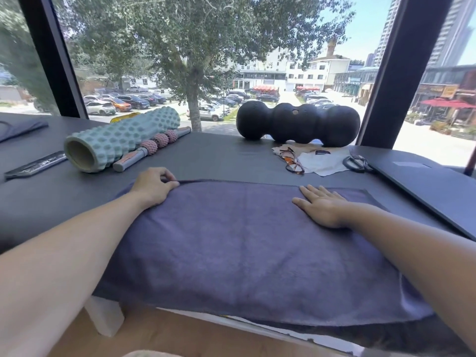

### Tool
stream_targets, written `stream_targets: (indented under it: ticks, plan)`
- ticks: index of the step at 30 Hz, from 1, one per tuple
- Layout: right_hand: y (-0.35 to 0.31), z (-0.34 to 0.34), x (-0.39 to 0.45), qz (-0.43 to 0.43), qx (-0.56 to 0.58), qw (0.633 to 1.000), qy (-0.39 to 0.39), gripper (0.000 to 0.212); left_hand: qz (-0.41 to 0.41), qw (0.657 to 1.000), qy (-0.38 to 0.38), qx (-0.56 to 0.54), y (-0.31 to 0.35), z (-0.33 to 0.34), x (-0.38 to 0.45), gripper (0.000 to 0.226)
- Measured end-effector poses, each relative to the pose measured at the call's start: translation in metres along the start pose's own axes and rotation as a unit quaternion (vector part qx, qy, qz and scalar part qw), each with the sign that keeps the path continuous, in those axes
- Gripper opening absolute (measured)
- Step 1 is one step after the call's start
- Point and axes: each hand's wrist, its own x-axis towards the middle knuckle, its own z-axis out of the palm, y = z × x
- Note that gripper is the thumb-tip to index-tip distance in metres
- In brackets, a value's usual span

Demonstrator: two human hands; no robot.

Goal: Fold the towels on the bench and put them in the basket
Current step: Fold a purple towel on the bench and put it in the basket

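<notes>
Purple towel (pixel 244 243) hung off the worktop (pixel 219 155); left hand (pixel 152 186) pinched its far edge, right hand (pixel 322 204) lay flat. One tug could slide it down.

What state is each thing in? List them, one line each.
Purple towel: spread flat on the bench, near edge hanging over the front.
Left hand: pinches the towel's far edge.
Right hand: flat, pressing on the towel.
Foam roller: lying on its side.
Massage stick: lying against the foam roller.
Black peanut roller: resting by the window.
Glasses: unfolded, on a cloth.
Scissors: closed, lying flat.
</notes>
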Motion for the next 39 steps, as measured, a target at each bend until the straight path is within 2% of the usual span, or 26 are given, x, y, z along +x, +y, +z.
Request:
stream_targets:
  ticks: [6,11,13,15,17,18,19,21,23,25,27,29,31,33,35,39]
  plan:
    - [0.002,0.002,0.005,0.012,0.012,1.000,0.006,0.069,0.049,0.998,0.023,0.028,0.000,0.009,0.022,0.007]
    - [0.004,0.005,0.015,0.032,0.022,0.999,0.027,0.068,0.097,0.994,0.025,0.042,-0.005,0.016,0.043,0.019]
    - [0.004,0.003,0.020,0.038,0.022,0.999,0.028,0.068,0.111,0.992,0.042,0.050,-0.005,0.016,0.043,0.014]
    - [0.004,0.001,0.026,0.043,0.022,0.999,0.026,0.069,0.153,0.978,0.093,0.109,-0.003,0.016,0.040,0.010]
    - [0.003,0.001,0.030,0.043,0.024,0.998,0.024,0.070,0.184,0.943,0.144,0.236,0.004,0.014,0.031,0.020]
    - [0.004,0.001,0.030,0.043,0.025,0.998,0.026,0.070,0.175,0.928,0.135,0.301,0.009,0.012,0.026,0.027]
    - [0.004,0.002,0.030,0.041,0.026,0.998,0.028,0.070,0.139,0.925,0.093,0.341,0.016,0.009,0.023,0.037]
    - [0.006,0.002,0.026,0.034,0.030,0.998,0.032,0.072,0.012,0.940,-0.045,0.339,0.023,0.004,0.020,0.060]
    - [0.008,0.000,0.022,0.019,0.035,0.999,0.027,0.075,-0.063,0.933,-0.172,0.310,0.026,0.000,0.018,0.081]
    - [0.013,-0.004,0.018,-0.004,0.027,1.000,0.009,0.077,-0.070,0.923,-0.196,0.325,0.026,-0.003,0.013,0.085]
    - [0.024,-0.012,0.013,-0.020,0.003,1.000,-0.013,0.077,-0.028,0.934,-0.148,0.323,0.035,-0.002,0.003,0.078]
    - [0.039,-0.021,0.007,-0.014,-0.018,1.000,0.005,0.073,0.069,0.962,-0.092,0.249,0.061,0.007,-0.015,0.070]
    - [0.055,-0.026,-0.002,0.000,-0.023,0.999,0.046,0.068,0.183,0.963,-0.099,0.170,0.105,0.026,-0.044,0.064]
    - [0.067,-0.023,-0.011,-0.002,-0.025,0.999,0.037,0.065,0.260,0.943,-0.162,0.132,0.155,0.054,-0.080,0.061]
    - [0.079,-0.016,-0.015,-0.003,-0.020,0.999,0.026,0.064,0.304,0.922,-0.220,0.101,0.202,0.081,-0.121,0.061]
    - [0.090,-0.022,-0.020,-0.003,0.000,1.000,0.000,0.060,0.433,0.864,-0.251,0.062,0.266,0.118,-0.206,0.065]
